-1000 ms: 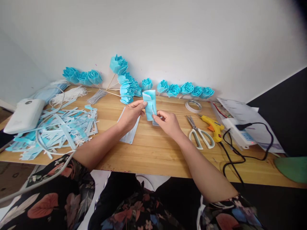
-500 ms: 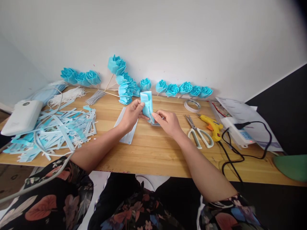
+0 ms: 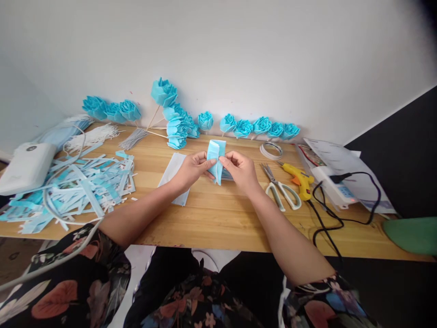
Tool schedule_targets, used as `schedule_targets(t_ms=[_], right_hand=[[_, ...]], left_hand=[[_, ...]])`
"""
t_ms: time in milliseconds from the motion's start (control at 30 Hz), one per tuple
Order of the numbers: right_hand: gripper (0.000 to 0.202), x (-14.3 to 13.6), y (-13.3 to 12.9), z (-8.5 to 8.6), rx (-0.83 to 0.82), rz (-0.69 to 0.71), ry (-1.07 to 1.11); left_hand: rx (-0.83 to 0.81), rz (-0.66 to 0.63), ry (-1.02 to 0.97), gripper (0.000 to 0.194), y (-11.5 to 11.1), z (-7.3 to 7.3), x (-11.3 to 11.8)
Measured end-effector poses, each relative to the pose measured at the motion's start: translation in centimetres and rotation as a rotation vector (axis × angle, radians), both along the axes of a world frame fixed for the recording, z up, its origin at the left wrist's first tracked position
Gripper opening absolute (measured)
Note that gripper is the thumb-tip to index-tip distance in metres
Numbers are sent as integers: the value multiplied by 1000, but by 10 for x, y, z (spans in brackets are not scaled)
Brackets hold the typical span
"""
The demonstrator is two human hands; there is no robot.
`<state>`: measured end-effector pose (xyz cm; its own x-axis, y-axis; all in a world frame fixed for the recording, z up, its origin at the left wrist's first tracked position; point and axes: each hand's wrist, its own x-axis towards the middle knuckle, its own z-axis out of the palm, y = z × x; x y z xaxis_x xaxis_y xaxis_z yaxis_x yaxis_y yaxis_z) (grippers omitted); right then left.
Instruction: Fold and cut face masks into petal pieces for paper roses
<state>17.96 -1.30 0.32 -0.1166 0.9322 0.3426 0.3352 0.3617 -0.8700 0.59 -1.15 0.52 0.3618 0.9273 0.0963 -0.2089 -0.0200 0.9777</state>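
Observation:
Between both hands, above the wooden table [image 3: 211, 223], is a folded piece of light blue face-mask fabric [image 3: 215, 168], held upright. My left hand [image 3: 195, 169] pinches its left side, thumb in front. My right hand [image 3: 241, 169] grips its right side with thumb and fingers. Beneath the left wrist lies a flat pale strip of mask fabric [image 3: 175, 171] on the table. Behind the right fingers, a low stack of blue-grey fabric [image 3: 226, 175] shows only in part.
Blue fabric roses [image 3: 244, 129] line the wall. Cut strips [image 3: 85, 182] and a white power bank [image 3: 29, 166] are at left. White-handled scissors [image 3: 282, 189], a yellow glue gun [image 3: 300, 180], a tape roll [image 3: 271, 150] and a power strip [image 3: 336, 187] with black cable are at right.
The folded fabric has moved slightly right and down, and its fold looks narrower. My right hand has shifted up along its edge to sit level with the left. The view has turned slightly.

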Motion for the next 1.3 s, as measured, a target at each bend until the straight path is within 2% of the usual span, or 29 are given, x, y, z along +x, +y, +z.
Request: schedule_targets(t_ms=[200, 400, 533, 633, 733, 800, 933, 1033, 1133, 1233, 1300], right_hand=[[30, 1, 1, 0, -17, 58, 39], [33, 1, -2, 1, 39, -77, -76], [30, 1, -2, 5, 59, -106, -33], [36, 2, 0, 7, 33, -128, 67], [45, 5, 3, 7, 0, -136, 217], [49, 7, 4, 7, -26, -85, 269], [45, 7, 3, 6, -81, 52, 173], [44, 5, 2, 5, -63, -2, 98], [40, 5, 4, 5, -37, -83, 146], [40, 7, 5, 6, -52, -99, 221], [42, 8, 4, 8, -66, -54, 225]], left_hand=[[-4, -9, 57, 41, -2, 1, 1], [25, -99, 155, 34, -5, -1, 3], [3, -153, 194, 28, -5, -2, 3], [17, -186, 220, 25, -4, -3, 2], [17, -147, 203, 27, -2, -1, 0], [-6, -90, 175, 32, -1, 1, -1], [-30, -60, 156, 37, -2, 5, -1], [-27, -120, 160, 36, -3, 4, 0], [-26, -143, 167, 37, -3, 2, 0], [-9, -106, 155, 36, -1, 1, -1], [5, -43, 112, 34, 1, 1, -3]])
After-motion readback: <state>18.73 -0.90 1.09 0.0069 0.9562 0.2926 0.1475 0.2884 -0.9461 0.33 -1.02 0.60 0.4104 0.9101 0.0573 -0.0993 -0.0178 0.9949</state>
